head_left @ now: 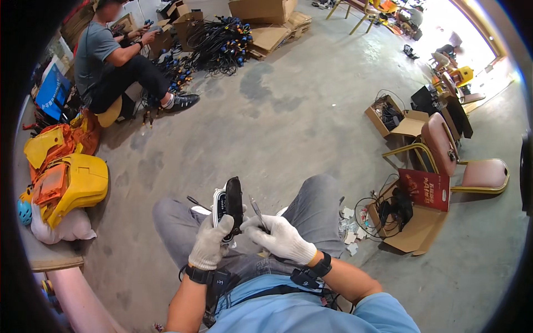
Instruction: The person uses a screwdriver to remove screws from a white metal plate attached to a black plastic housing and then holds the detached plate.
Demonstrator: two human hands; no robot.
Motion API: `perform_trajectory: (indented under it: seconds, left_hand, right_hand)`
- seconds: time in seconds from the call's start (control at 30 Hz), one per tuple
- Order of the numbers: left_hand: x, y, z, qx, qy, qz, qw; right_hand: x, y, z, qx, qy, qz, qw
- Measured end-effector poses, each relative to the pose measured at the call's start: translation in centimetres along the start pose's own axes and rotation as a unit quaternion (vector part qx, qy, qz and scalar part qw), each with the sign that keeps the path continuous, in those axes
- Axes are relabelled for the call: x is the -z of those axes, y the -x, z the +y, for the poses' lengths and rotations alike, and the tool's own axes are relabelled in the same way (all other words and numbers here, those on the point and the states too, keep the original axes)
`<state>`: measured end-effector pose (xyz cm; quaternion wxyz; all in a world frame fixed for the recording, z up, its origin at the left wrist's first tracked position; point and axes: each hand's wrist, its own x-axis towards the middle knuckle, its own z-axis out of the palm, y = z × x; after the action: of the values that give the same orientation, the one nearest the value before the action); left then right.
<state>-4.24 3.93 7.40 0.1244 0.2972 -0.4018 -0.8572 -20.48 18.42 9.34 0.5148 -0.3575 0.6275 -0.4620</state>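
Observation:
In white knit gloves, both my hands are above my lap. My left hand (209,244) is wrapped round the lower end of a long device casing, one half white with a dark face (220,205), the other a black shell (234,202). The two halves stand side by side and slightly apart at the top. My right hand (280,238) is just right of the casing, fingers closed on a slim metallic pen-shaped tool (256,208) that points up and left. Its tip is too small to make out. A thin black cable end (194,201) shows left of the casing.
At my right knee lie small white pieces (350,230) beside an open cardboard box (413,236) with black cables. Chairs (441,144) and another box (386,114) stand beyond. Yellow plastic shells (78,180) are stacked at left. A co-worker (102,55) sits by a cable heap (222,44).

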Motion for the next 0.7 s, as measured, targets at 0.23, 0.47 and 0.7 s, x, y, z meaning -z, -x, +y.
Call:
perform_trajectory:
  seconds: [0.23, 0.47, 0.7]
  left_hand:
    - [-0.9, 0.0, -0.1, 0.032, -0.012, -0.024, 0.999]
    - [-1.2, 0.5, -1.1, 0.034, 0.013, -0.051, 0.998]
    - [0.2, 1.2, -1.3, 0.122, -0.020, -0.085, 0.989]
  right_hand:
    - [-0.8, -1.3, -0.2, -0.002, 0.279, 0.146, 0.949]
    - [0.1, -2.8, 1.4, 0.021, 0.210, 0.202, 0.956]
    - [1.6, -3.4, 1.6, 0.033, 0.116, 0.246, 0.962]
